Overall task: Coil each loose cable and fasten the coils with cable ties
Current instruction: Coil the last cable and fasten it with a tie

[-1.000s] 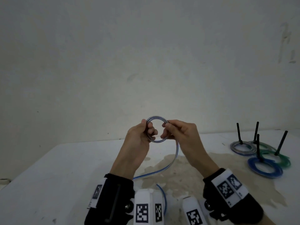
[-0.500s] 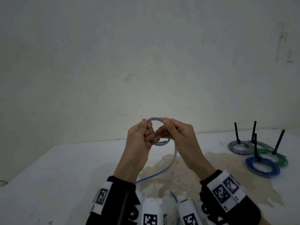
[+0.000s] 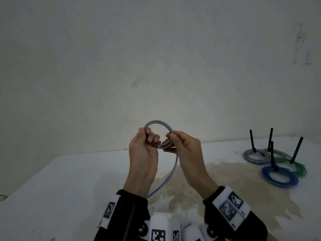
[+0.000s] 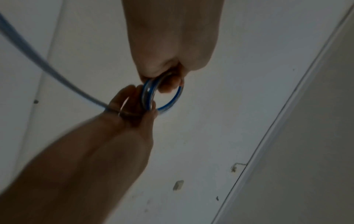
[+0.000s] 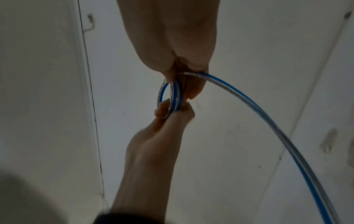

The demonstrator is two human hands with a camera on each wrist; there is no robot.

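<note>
- Both hands raised over the near middle of the table [image 3: 69,171], cable [image 3: 159,134] held between them in front of the wall [image 3: 156,58].
- Cable: clear with a blue stripe, wound into a small ring of a few turns, standing roughly upright.
- Left hand [image 3: 144,152] pinches the ring's left side, thumb on the outside, curled fingers through the loop.
- Right hand [image 3: 185,150] pinches the ring's right side between thumb and fingers; the loose tail leaves the ring under this hand.
- Tail [image 3: 166,178] hangs down between the wrists toward the near edge; its end is hidden behind the wrist mounts.
- Far right on the table: three finished coils, grey [image 3: 256,155], green [image 3: 291,166], blue [image 3: 279,176], lying flat and touching or overlapping.
- Black ties [image 3: 297,150] stick up from the coils.
- Brownish stain [image 3: 225,180] on the table under and to the right of the hands.
</note>
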